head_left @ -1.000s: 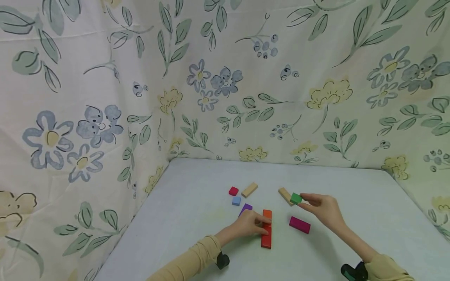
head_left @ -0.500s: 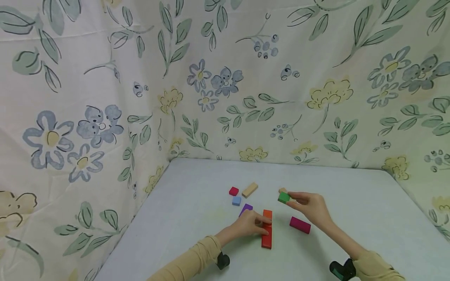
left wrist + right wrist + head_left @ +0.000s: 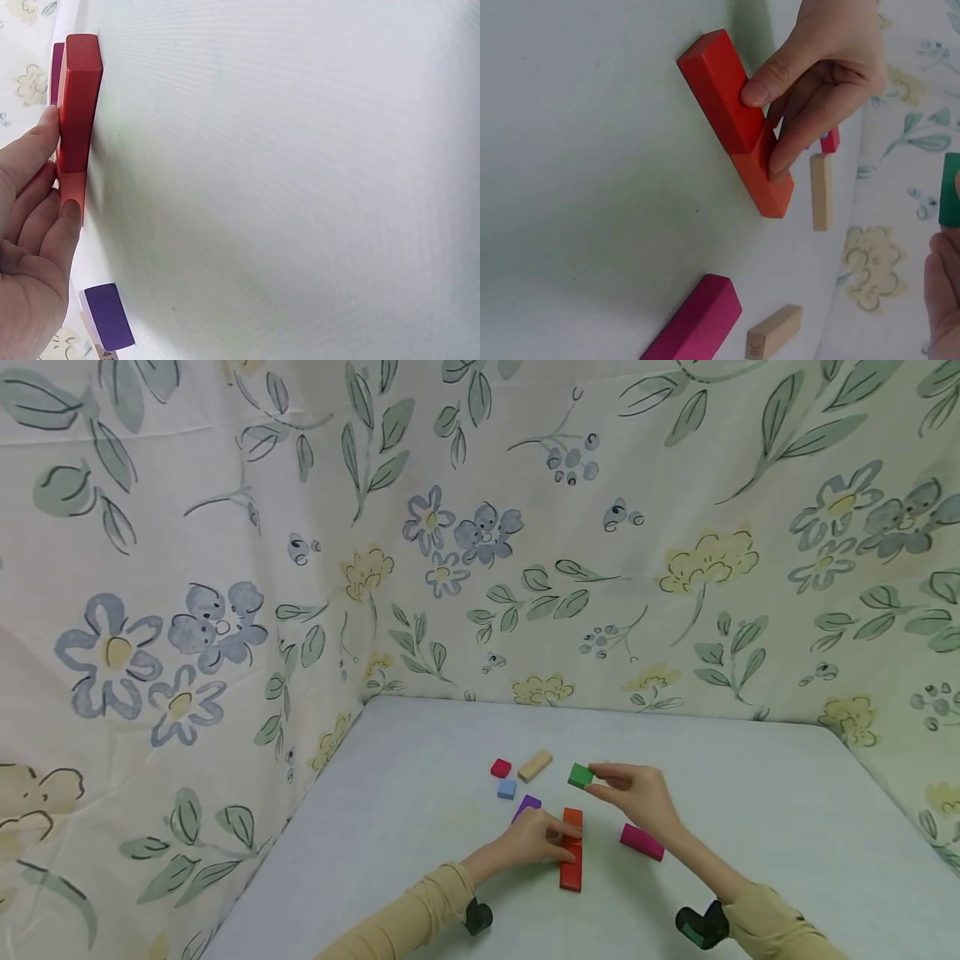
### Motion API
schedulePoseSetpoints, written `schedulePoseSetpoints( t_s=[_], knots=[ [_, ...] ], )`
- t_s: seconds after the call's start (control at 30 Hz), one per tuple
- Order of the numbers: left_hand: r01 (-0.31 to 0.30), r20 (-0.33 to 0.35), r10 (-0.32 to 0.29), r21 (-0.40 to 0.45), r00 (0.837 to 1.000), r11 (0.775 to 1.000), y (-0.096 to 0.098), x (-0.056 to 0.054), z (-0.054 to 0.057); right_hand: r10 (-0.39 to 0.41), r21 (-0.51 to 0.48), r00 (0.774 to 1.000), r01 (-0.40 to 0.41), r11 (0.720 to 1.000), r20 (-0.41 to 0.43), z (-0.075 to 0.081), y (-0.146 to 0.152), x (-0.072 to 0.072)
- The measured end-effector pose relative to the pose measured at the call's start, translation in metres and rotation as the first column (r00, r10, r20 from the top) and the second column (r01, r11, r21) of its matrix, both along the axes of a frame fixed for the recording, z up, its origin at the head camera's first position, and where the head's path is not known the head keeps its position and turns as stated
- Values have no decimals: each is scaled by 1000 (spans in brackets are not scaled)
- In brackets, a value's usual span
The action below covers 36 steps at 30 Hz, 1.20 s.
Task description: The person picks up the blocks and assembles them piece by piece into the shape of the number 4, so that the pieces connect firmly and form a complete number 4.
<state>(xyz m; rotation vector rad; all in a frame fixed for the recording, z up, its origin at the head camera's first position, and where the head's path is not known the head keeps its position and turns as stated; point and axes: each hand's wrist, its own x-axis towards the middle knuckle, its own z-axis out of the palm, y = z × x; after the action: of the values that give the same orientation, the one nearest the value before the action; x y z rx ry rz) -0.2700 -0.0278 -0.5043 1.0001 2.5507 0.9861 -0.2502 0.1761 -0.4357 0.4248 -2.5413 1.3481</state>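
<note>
A red block (image 3: pixel 571 870) and an orange block (image 3: pixel 765 176) lie end to end on the white table (image 3: pixel 420 893). My left hand (image 3: pixel 525 839) rests its thumb on the red block and a finger on the orange one, as the right wrist view shows. Above the table, behind these blocks, my right hand (image 3: pixel 637 793) pinches a green block (image 3: pixel 581 776) between thumb and fingers. That block is cut off at the edge of the right wrist view. Beside the left hand lies a purple block (image 3: pixel 109 316), partly hidden from the head camera.
A magenta block (image 3: pixel 642 842) lies to the right, partly behind the right forearm. Farther back are a small red block (image 3: pixel 501 767), a light blue block (image 3: pixel 507 788) and a wooden block (image 3: pixel 536 766). Another wooden block (image 3: pixel 775 331) shows in the right wrist view. Floral cloth (image 3: pixel 480 635) hangs behind the table.
The right hand has moved left with the green block, from over the right wooden block to behind the orange block. The left hand has stayed in place.
</note>
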Motion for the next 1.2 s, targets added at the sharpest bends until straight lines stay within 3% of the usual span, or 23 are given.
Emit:
schedulePoseSetpoints(
  t_s=[0.37, 0.73, 1.2],
  knots=[
    [1, 0, -1, -5, 1000, 1000, -3, -1, -2, 1, 0, 1000, -1, 1000, 20, -7, -14, -9],
    [5, 8, -5, -25, 1000, 1000, -2, 1, 4, -8, 29, 1000, 9, 1000, -3, -26, -9, -23],
    [35, -43, -35, -18, 998, 999, -1, 0, 3, -48, 159, 999, 48, 986, -6, -46, -13, -36]
  ],
)
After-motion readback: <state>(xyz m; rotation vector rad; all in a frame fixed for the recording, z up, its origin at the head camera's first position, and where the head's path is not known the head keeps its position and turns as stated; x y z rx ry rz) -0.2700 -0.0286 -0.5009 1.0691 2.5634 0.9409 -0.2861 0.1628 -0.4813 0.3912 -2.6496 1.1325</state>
